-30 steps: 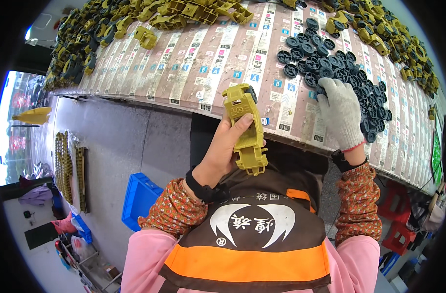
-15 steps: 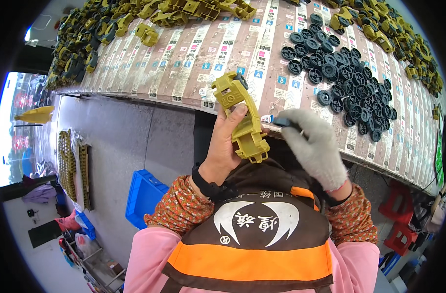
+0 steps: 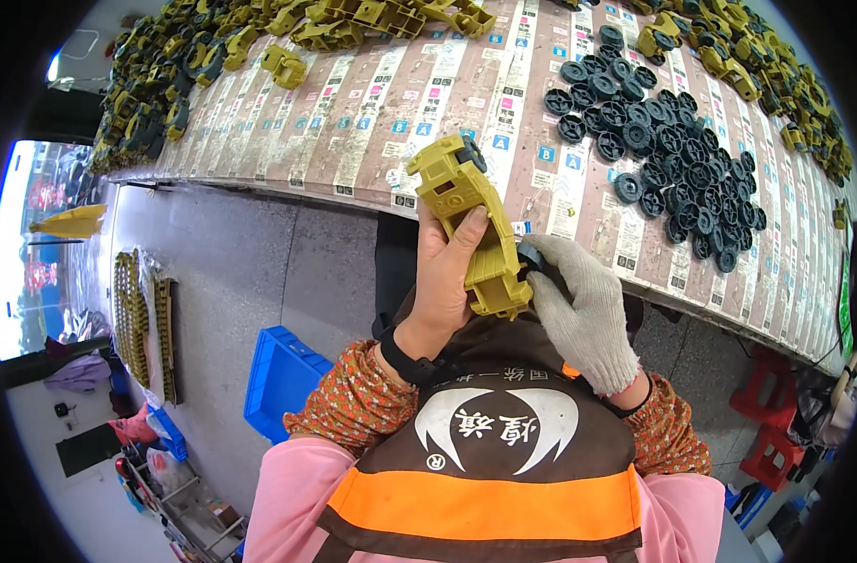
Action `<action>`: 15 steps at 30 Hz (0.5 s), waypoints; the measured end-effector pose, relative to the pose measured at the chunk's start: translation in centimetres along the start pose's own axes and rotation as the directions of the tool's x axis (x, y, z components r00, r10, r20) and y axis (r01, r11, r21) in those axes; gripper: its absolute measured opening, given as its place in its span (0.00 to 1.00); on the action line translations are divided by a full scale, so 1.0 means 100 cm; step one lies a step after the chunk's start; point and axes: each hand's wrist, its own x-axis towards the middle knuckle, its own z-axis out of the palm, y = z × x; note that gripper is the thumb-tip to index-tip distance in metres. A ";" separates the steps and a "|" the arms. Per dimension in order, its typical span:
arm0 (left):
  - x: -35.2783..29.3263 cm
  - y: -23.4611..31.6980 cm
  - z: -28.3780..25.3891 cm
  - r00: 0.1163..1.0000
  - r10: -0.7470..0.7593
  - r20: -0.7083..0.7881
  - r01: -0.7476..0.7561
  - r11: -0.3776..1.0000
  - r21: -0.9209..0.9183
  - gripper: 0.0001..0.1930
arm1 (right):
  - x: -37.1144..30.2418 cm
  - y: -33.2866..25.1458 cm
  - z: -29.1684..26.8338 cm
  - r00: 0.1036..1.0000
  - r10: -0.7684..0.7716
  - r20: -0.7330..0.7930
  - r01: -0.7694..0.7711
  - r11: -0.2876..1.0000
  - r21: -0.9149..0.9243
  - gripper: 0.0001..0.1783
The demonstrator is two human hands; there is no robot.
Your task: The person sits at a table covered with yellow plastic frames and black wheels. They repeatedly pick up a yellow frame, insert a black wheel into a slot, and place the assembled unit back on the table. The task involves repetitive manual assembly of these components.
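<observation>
My bare left hand (image 3: 444, 272) is closed round a yellow plastic toy car body (image 3: 489, 249), held tilted in front of the table's near edge. At its upper end a dark wheel (image 3: 472, 153) is fitted to the side. My right hand (image 3: 583, 305), in a pale knitted glove, pinches another dark toy wheel (image 3: 531, 257) against the lower right side of the body. Glove and fingers partly cover that wheel, so I cannot tell whether it is seated.
A pile of loose dark wheels (image 3: 677, 155) lies on the paper-covered table (image 3: 353, 141). Heaped yellow toy parts (image 3: 166, 84) fill the far left, with more toy parts (image 3: 775, 75) at far right. A blue crate (image 3: 283, 380) stands on the floor, and red stools (image 3: 766, 422) stand at right.
My right hand has moved left, bringing its wheel from beside the car body up against its lower side. My left hand has shifted slightly right and turned the body.
</observation>
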 end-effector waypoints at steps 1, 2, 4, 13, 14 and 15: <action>0.000 -0.001 -0.001 1.000 0.018 0.007 -0.018 1.000 0.003 0.19 | -0.001 0.000 0.000 1.000 -0.006 0.000 0.006 1.000 -0.008 0.19; 0.000 -0.002 -0.001 0.999 0.035 0.014 -0.036 0.999 0.006 0.19 | -0.002 0.000 -0.001 1.000 -0.012 0.001 0.012 1.000 -0.017 0.20; -0.001 -0.002 -0.001 0.999 0.039 0.020 -0.039 0.999 0.023 0.19 | -0.004 0.000 -0.001 0.999 -0.037 -0.009 0.037 0.998 -0.050 0.20; 0.000 -0.004 -0.004 1.000 0.028 0.011 -0.028 0.997 0.077 0.18 | 0.000 -0.001 -0.005 0.963 0.242 0.119 -0.264 0.936 0.234 0.18; 0.000 -0.004 -0.005 1.000 0.024 -0.002 -0.024 0.996 0.082 0.18 | 0.001 0.001 -0.007 0.923 0.343 0.173 -0.381 0.874 0.303 0.17; 0.000 -0.005 -0.006 1.000 0.023 -0.005 -0.022 0.996 0.087 0.18 | 0.001 0.002 -0.008 0.871 0.432 0.233 -0.490 0.793 0.362 0.17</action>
